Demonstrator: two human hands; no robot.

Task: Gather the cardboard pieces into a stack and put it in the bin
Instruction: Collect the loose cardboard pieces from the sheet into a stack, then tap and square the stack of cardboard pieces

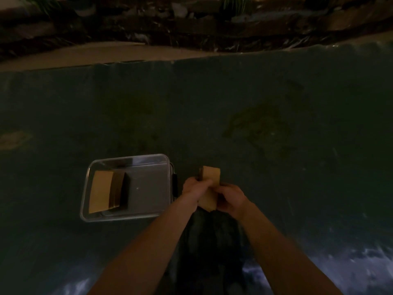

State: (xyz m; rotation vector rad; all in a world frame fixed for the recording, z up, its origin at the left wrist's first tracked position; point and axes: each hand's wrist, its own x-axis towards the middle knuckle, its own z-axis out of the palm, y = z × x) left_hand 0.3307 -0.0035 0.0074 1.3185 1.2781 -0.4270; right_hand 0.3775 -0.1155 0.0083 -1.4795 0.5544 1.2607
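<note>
A small stack of tan cardboard pieces (211, 177) is held upright between both hands, just right of the bin. My left hand (194, 186) grips its left edge and my right hand (231, 198) grips its right side. The clear plastic bin (148, 160) sits on the dark surface to the left of my hands. Inside it, against its left wall, lie tan cardboard pieces (100, 191) with darker pieces beside them. The scene is dim.
The dark green surface (234, 103) stretches wide around the bin. A pale ledge (106, 53) and a dark bed with plants (191, 22) run along the far edge. A faint tan patch (12, 139) lies at far left.
</note>
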